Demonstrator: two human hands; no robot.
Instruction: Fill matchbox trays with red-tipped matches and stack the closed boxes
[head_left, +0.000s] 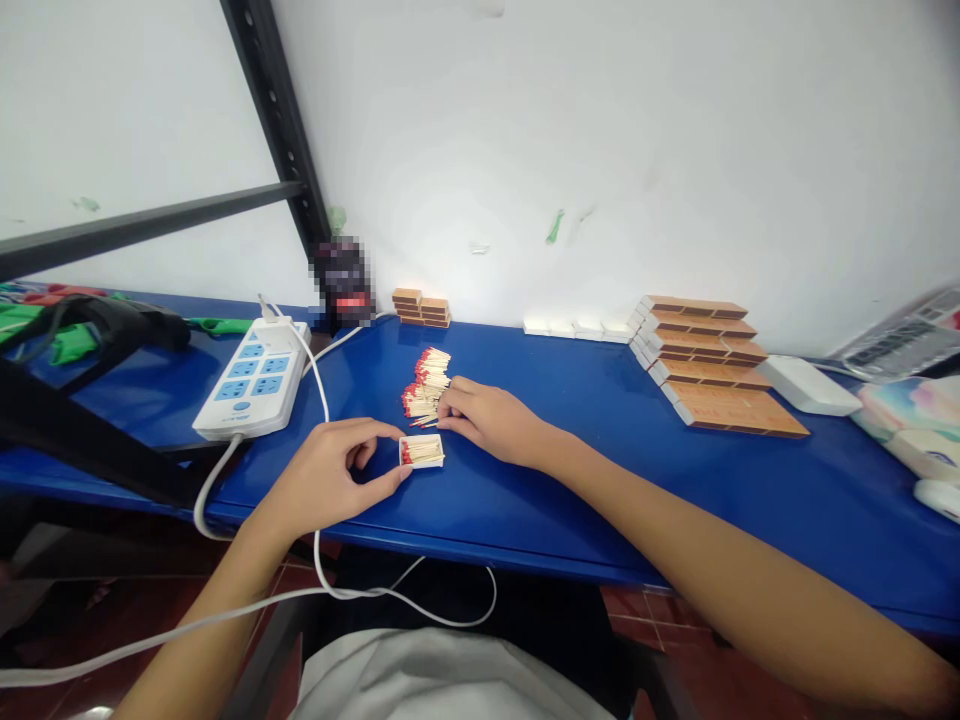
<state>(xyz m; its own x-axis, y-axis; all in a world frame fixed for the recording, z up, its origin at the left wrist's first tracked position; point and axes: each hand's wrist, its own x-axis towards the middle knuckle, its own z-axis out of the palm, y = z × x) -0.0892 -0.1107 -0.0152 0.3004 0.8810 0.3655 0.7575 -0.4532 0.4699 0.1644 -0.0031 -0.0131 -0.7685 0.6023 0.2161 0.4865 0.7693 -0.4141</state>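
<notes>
Head view: a small white tray (430, 463) lies on the blue bench (525, 500), near its front edge, with matches (424, 451) inside, their red heads to the left. The left hand (322, 475) has a narrow grip on the tray's left end, index finger at the far corner and thumb at the near one. Just behind the tray is a loose pile (429, 380) of matches. At its right side the right hand (486, 420) rests with bent fingers. These fingers cover part of the pile, so I cannot tell whether this grip holds any match.

Farther back, near the white wall (480, 130), stand a short stack (421, 310) of brown matchboxes, a row of white pieces (577, 328) whose details are difficult to see, and a big stepped stack (712, 365) of boxes. At left there is a power strip (255, 385), and beside it a dark object (345, 275) blurred into squares, which I cannot identify. A black metal frame (277, 110) and a soft pastel pack (911, 410) are cut off by the picture edges. Below the bench, reddish floor tiles (634, 605) are partly visible.
</notes>
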